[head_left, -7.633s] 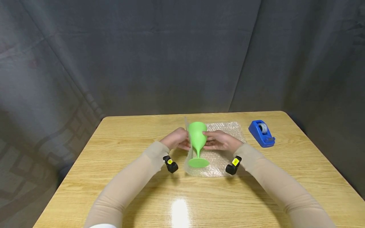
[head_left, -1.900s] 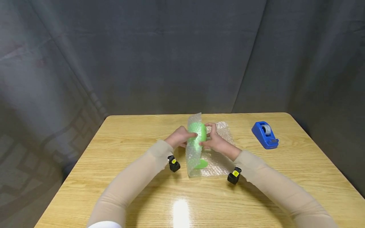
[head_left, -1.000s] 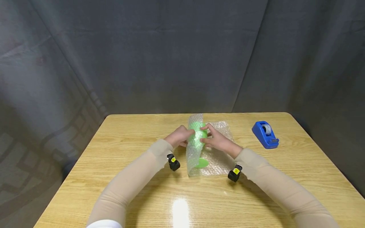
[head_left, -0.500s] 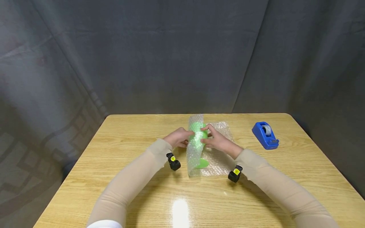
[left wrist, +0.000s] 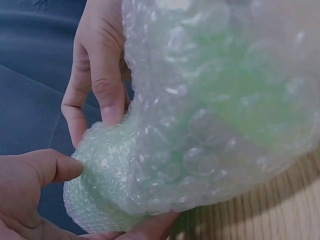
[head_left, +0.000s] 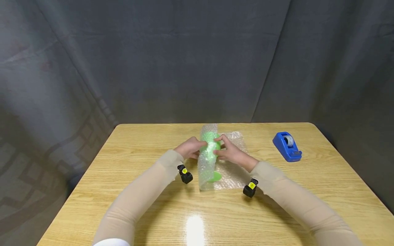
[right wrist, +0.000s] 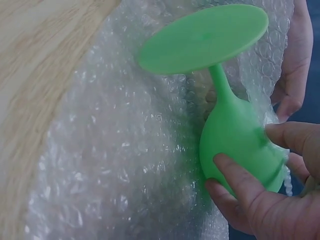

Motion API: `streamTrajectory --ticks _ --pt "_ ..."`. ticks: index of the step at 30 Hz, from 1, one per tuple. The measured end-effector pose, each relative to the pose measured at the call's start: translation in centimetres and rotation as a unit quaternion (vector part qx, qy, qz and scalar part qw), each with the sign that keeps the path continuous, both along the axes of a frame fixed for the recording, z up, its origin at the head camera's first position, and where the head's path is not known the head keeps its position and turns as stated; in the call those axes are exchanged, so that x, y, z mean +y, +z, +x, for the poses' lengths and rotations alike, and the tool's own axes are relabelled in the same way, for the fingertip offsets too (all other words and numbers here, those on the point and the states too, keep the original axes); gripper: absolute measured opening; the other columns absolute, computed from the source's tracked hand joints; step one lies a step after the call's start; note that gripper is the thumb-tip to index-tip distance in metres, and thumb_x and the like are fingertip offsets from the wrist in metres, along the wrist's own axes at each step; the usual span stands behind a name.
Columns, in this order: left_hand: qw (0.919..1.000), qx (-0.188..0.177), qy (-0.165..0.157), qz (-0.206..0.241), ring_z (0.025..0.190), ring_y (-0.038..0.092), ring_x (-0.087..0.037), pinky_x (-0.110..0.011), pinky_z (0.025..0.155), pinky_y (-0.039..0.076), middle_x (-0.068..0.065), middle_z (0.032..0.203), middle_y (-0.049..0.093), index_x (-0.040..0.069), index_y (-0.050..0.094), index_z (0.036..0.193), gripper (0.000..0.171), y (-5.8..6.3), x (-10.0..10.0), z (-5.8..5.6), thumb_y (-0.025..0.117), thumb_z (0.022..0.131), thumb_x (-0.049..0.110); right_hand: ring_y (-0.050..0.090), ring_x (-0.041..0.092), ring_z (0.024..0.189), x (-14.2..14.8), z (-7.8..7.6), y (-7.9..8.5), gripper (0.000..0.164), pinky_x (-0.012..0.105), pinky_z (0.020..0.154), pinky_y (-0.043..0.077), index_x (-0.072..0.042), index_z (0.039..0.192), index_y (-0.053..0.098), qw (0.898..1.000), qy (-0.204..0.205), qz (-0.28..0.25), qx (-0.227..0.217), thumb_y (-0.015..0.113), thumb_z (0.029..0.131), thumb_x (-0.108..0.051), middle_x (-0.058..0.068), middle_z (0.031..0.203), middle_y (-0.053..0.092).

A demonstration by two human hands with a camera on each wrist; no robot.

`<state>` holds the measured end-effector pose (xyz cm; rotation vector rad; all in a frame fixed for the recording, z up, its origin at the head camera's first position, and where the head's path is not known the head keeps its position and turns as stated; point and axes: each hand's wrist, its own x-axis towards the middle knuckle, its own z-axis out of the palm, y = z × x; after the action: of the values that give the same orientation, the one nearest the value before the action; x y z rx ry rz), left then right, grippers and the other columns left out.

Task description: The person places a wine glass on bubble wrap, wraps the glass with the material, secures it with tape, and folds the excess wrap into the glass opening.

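A light green plastic goblet (right wrist: 235,135) lies on its side on a sheet of clear bubble wrap (head_left: 231,176). The sheet's left part is folded up over the goblet's bowl and stem, while the round foot (head_left: 217,176) shows near the front. My left hand (head_left: 189,147) grips the wrapped bowl from the left, its thumb pressing on the wrap (left wrist: 100,165). From the right, my right hand (head_left: 231,151) holds the bowl. The right wrist view shows some of its fingers (right wrist: 240,180) directly on the green surface.
A blue tape dispenser (head_left: 287,147) with a roll of clear tape stands at the right of the wooden table (head_left: 160,212). The right part of the wrap lies flat. Grey curtains (head_left: 191,68) hang behind the table and at both sides.
The wrap's left side, upright beside the bare goblet at first, now covers its bowl. Both hands changed hold around it. Lately, hands, goblet and wrap have shifted slightly left.
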<state>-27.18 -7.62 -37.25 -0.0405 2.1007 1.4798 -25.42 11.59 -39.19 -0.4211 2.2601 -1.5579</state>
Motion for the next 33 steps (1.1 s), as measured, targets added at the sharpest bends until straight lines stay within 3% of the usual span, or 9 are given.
streamTrajectory --ticks 6,10,15,19,23,27,33 --pt "0.9999 0.009 -0.001 -0.008 0.101 0.063 -0.025 -0.04 0.092 0.053 -0.016 0.119 0.056 -0.009 0.047 0.125 0.042 0.0 -0.1 0.1 0.053 0.096 0.021 0.057 0.033 0.099 -0.1 0.1 -0.2 0.043 0.046 0.093 0.052 -0.003 0.132 0.03 1.0 0.0 0.003 0.008 0.055 0.097 -0.005 0.032 0.119 0.039" --pt "0.9997 0.021 -0.001 -0.015 0.097 0.062 -0.022 -0.04 0.092 0.053 -0.011 0.11 0.054 -0.007 0.05 0.117 0.037 0.0 0.0 0.2 0.056 0.095 0.022 0.053 0.043 0.11 0.0 0.2 0.1 0.039 0.05 0.09 0.053 -0.002 0.127 0.035 0.997 -0.006 0.051 0.056 0.058 0.096 -0.009 0.035 0.126 0.037" --pt "0.9985 0.036 -0.005 -0.04 0.085 0.055 -0.019 -0.04 0.093 0.053 -0.006 0.093 0.045 -0.001 0.049 0.103 0.03 0.2 0.1 0.3 0.059 0.094 0.027 0.034 0.044 0.118 -0.1 0.3 0.6 0.04 0.057 0.097 0.037 -0.006 0.122 0.047 0.975 -0.052 0.165 0.14 0.068 0.09 -0.016 0.028 0.128 0.033" --pt "0.9974 0.045 -0.009 -0.056 0.075 0.051 -0.017 -0.039 0.092 0.053 -0.003 0.082 0.041 0.006 0.047 0.088 0.029 0.3 0.2 0.3 0.06 0.094 0.03 0.027 0.041 0.117 -0.2 0.2 1.0 0.043 0.058 0.1 0.028 -0.005 0.121 0.053 0.962 -0.07 0.209 0.162 0.072 0.085 -0.016 0.023 0.127 0.032" --pt "0.9975 0.049 -0.008 -0.051 0.061 0.04 -0.014 -0.037 0.087 0.055 0.003 0.065 0.035 0.014 0.039 0.07 0.037 0.3 0.3 0.3 0.061 0.094 0.031 0.035 0.04 0.114 -0.2 0.0 1.4 0.033 0.053 0.098 0.033 0.001 0.117 0.054 0.954 -0.055 0.227 0.188 0.064 0.089 -0.014 0.023 0.124 0.041" --pt "0.9981 0.046 -0.006 -0.041 0.058 0.034 -0.014 -0.036 0.083 0.055 0.005 0.058 0.03 0.016 0.034 0.065 0.042 0.2 0.4 0.2 0.061 0.094 0.029 0.051 0.034 0.101 -0.2 -0.3 1.6 0.021 0.045 0.088 0.044 0.004 0.108 0.055 0.957 -0.05 0.212 0.193 0.053 0.096 -0.013 0.021 0.113 0.052" --pt "0.9985 0.043 -0.005 -0.035 0.053 0.031 -0.012 -0.031 0.075 0.054 0.006 0.054 0.027 0.016 0.033 0.063 0.044 0.1 0.5 0.2 0.061 0.094 0.028 0.056 0.028 0.092 -0.4 -0.6 1.7 0.021 0.038 0.078 0.048 0.004 0.104 0.055 0.963 -0.065 0.198 0.171 0.058 0.096 -0.015 0.018 0.104 0.056"
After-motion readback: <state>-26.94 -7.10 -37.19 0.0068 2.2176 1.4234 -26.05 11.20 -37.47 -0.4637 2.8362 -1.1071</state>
